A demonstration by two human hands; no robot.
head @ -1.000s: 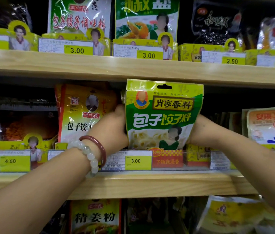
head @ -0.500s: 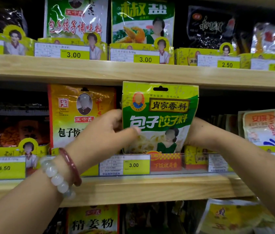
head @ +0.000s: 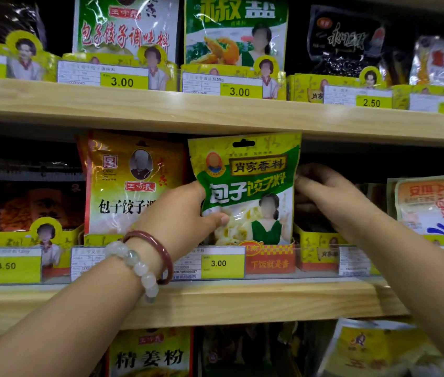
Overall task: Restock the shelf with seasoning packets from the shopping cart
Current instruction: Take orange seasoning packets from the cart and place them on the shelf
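A green and yellow seasoning packet stands upright in the middle shelf's slot, behind the clear front rail. My left hand, with a red bangle and a pale bead bracelet on its wrist, grips the packet's left edge, thumb across the front. My right hand is just right of the packet, fingers loosely curled, their tips at its right edge. I cannot see whether they pinch it. The shopping cart is out of view.
An orange-yellow packet stands immediately left of the green one. More packets and yellow price tags fill the upper shelf, the middle shelf and the row below. Packets with orange labels stand at the right.
My right hand has come out from behind the green packet to its right edge. My left thumb has moved onto the packet's front. The packet now leans slightly to the left.
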